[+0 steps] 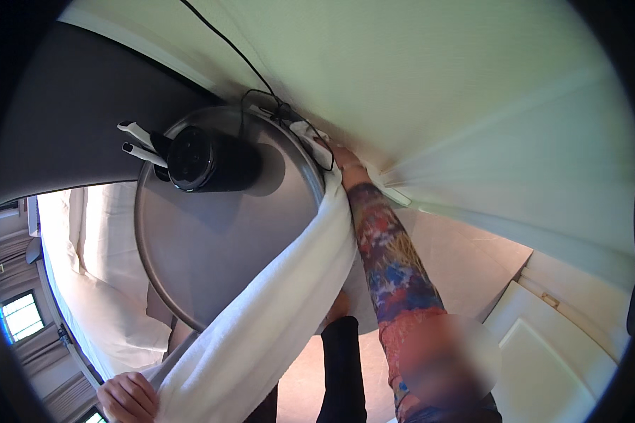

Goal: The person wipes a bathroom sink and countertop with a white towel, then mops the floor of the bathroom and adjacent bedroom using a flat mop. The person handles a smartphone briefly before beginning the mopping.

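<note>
A long white towel [275, 285] stretches diagonally past the right rim of a round metal-topped side table [206, 248]. My right hand [346, 158] reaches between the table's rim and the wall, gripping the bunched far end of the towel; its fingers are partly hidden by cloth and a cable. At the bottom left, my left hand [128, 397] has its fingers curled at the near end of the towel. On the tabletop stands a black cylindrical speaker [211, 158]. Beside it are two slim white-and-black objects [143, 145], their lower parts hidden.
Black cables [280, 108] hang down the pale wall [428, 79] and loop behind the table. A dark grey panel [84, 111] rises at the left, above white bedding [106, 264]. A white panelled door [545, 359] is at the lower right. My foot [338, 306] is on the floor below.
</note>
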The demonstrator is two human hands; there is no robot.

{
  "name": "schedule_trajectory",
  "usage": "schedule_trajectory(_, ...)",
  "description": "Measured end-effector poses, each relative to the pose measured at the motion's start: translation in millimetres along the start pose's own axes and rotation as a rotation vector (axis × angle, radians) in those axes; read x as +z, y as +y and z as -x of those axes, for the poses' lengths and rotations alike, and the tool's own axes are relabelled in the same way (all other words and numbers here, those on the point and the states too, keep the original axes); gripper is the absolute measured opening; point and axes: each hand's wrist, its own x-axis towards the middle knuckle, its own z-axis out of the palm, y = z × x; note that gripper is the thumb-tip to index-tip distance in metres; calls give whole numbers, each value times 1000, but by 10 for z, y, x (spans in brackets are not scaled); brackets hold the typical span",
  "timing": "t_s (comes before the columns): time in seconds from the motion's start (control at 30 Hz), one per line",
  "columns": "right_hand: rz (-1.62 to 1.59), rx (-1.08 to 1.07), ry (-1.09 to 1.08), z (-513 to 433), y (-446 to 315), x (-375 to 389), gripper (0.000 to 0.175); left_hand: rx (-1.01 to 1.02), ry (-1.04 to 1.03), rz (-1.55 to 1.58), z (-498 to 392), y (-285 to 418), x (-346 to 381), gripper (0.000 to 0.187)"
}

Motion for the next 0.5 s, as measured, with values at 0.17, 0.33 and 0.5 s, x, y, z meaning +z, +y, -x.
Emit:
schedule_trajectory(0.17, -75, 398, 120, 1290, 698, 255, 65, -124, 541, -314, 163, 282, 122, 33)
schedule_trajectory(0.33, -102, 642, 177, 2436, 826, 385, 63, -208, 654, -392, 375, 576, 100, 39)
schedule_trajectory(0.5, 101, 610, -107, 3804, 426, 436, 56, -262, 643, -384, 596, 946, 137, 45)
